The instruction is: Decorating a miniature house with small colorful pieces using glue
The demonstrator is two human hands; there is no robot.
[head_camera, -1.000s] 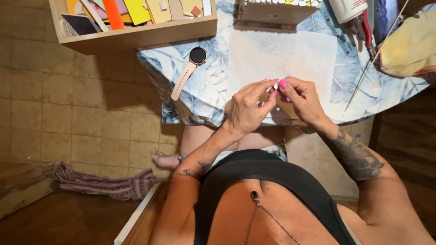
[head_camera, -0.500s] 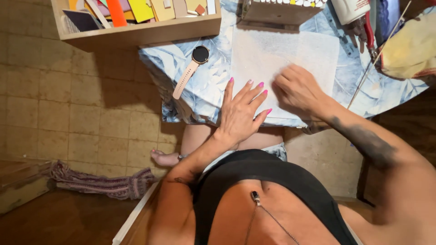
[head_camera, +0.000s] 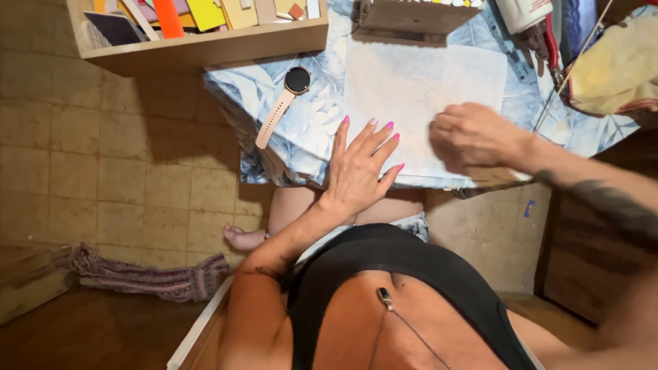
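The left hand (head_camera: 360, 168) lies flat, fingers spread, on the white sheet (head_camera: 411, 89) atop the counter (head_camera: 308, 130); the right hand (head_camera: 473, 137) rests curled on the sheet's edge; a wristwatch (head_camera: 284, 103) lies nearby.

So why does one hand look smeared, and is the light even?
Head view: the right hand and its forearm are motion-blurred; the left hand, flat on the white sheet, is sharp; the light is warm, with the floor corners dim.
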